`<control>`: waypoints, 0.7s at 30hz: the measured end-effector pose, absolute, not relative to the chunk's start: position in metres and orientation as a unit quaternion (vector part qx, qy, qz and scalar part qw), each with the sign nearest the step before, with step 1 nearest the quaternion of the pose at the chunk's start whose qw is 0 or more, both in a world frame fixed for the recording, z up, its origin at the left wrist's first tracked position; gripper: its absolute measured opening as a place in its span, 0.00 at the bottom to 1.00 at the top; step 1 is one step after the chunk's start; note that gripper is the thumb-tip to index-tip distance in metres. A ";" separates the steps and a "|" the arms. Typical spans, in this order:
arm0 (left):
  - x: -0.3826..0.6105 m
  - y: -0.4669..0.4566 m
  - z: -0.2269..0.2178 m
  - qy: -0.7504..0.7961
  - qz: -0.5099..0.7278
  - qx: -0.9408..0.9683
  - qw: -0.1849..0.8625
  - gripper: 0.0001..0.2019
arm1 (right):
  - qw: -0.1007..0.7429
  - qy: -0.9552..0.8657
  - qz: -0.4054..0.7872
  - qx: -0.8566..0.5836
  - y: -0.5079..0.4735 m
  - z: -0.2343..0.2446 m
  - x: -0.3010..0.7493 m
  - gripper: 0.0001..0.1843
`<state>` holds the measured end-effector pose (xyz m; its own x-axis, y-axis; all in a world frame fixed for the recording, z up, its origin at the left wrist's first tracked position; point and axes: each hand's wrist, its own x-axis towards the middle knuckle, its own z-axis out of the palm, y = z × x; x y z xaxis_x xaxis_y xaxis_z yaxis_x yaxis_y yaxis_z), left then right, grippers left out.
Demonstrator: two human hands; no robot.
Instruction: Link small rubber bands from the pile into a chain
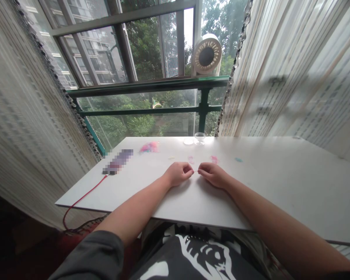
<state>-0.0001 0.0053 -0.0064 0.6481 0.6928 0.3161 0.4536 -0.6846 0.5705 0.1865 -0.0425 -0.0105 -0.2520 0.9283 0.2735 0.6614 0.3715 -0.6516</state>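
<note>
My left hand (181,174) and my right hand (212,174) meet over the white table (128,194), each in a pinch. Stretched across the small gap between the fingertips is a thin pale yellow rubber band (196,171), mostly hidden by the fingers. Just beyond my hands lie small groups of tiny rubber bands: a pale yellow one (171,157), light pink ones (191,159), deeper pink ones (214,159) and blue-green ones (238,159). A larger mixed heap of colored rubber bands (150,147) sits farther back on the left.
At the table's back edge stand a clear round tub (200,139) and a flat white lid (188,142). A blurred-out phone (118,161) with a red cable (86,193) lies at left. Behind are a green railing (146,112), a white fan (207,54) and curtains (280,70).
</note>
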 end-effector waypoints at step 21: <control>0.000 0.004 -0.005 0.320 0.276 0.875 0.237 0.10 | 0.331 -0.760 0.209 -0.519 -0.043 -0.012 0.187 0.08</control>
